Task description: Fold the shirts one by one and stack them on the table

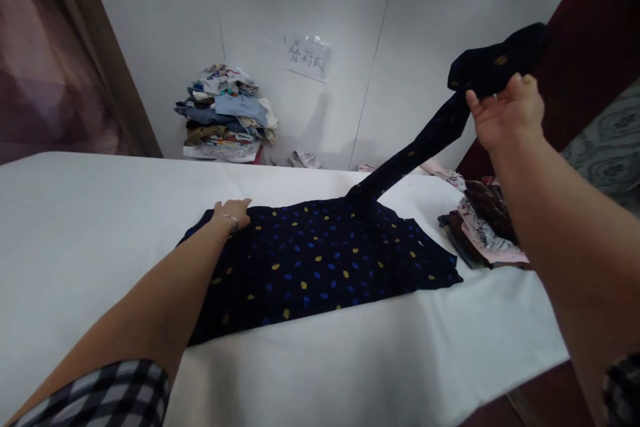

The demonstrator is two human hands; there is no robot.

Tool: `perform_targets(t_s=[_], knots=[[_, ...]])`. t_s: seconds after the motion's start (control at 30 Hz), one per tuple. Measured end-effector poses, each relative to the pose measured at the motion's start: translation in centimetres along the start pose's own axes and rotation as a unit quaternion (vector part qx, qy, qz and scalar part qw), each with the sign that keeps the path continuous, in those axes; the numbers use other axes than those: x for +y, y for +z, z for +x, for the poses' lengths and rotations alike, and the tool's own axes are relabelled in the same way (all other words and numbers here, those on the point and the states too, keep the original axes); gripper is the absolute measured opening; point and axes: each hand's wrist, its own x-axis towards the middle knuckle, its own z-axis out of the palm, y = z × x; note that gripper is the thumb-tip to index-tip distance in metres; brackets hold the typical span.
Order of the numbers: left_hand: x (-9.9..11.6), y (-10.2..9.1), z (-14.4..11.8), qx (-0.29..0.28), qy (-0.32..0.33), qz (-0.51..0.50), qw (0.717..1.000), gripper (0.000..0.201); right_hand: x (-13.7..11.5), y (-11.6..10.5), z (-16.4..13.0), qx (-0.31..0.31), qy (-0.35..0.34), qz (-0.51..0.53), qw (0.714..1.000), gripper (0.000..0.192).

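A dark navy shirt (320, 260) dotted with yellow and blue is spread flat across the middle of the white-covered bench (90, 227), while one sleeve is drawn up and away to the right, stretched taut off the cloth. That sleeve is gripped at its end by the right hand (507, 113), raised high above the bench, fingers curled around the bunched fabric. The far left corner of the shirt is pinned down by the left hand (234, 212), laid flat with fingers together, a thin bracelet seen at the wrist. Just beside the shirt's right edge, a small heap of patterned garments (483, 227) is seen lying on the bench. Against the white wall behind, a taller pile of folded clothes (225, 113) is stacked, with a paper sign (306, 57) stuck near it.
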Motion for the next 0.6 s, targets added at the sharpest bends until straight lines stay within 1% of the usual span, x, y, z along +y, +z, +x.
perform_targets(t_s=[0.1,0.17,0.2,0.27,0.37,0.47,0.53,0.6], knots=[[0.0,-1.0,-0.5,0.022,0.023,0.053,0.998,0.037,-1.6,-0.2,-0.7,-0.021,-0.047,-0.013,0.999,0.016],[-0.3,-1.6,-1.3,0.067,0.049,0.071,0.994,0.029,-2.6,-0.5,-1.6,-0.037,-0.082,-0.027,0.996,0.015],[-0.5,-1.8,-1.8,0.089,0.064,0.074,0.991,0.028,-3.2,-0.7,-2.2,-0.04,-0.097,-0.034,0.994,0.015],[-1.1,-2.0,-3.1,0.116,0.093,0.076,0.986,0.026,-4.5,-1.3,-3.6,-0.035,-0.121,-0.048,0.991,0.016],[-1.7,-1.8,-5.3,0.134,0.134,0.086,0.978,0.024,-6.4,-2.4,-6.4,-0.015,-0.146,-0.072,0.986,0.016],[-1.8,-1.1,-7.5,0.147,0.176,0.102,0.968,0.025,-8.1,-3.5,-10.0,0.01,-0.154,-0.076,0.985,0.017],[-1.8,-0.6,-8.8,0.148,0.181,0.113,0.966,0.028,-9.2,-4.1,-12.5,0.029,-0.157,-0.076,0.984,0.018],[-1.7,-0.3,-9.8,0.147,0.166,0.118,0.968,0.032,-10.3,-4.6,-14.7,0.051,-0.132,-0.08,0.987,0.018]])
